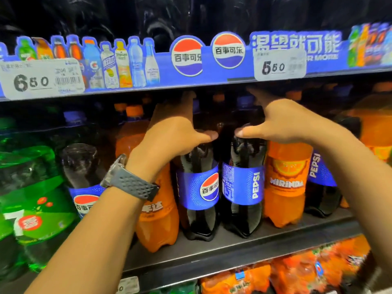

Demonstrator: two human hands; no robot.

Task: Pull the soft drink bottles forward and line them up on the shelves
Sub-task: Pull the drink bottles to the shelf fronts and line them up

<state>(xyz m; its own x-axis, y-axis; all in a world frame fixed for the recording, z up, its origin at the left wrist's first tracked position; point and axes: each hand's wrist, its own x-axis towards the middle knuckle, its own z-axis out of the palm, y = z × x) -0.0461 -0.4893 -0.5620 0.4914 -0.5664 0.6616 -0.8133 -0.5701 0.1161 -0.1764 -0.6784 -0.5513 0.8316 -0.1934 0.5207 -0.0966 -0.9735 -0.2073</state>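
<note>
Bottles (198, 187), necks behind left hand (169, 134), right hand (282, 122)

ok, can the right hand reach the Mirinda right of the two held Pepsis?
Probably yes. The Mirinda stands at the front of the shelf, beside the right Pepsi that the right hand grips, with nothing in front of it. The hand must let go first.
</note>
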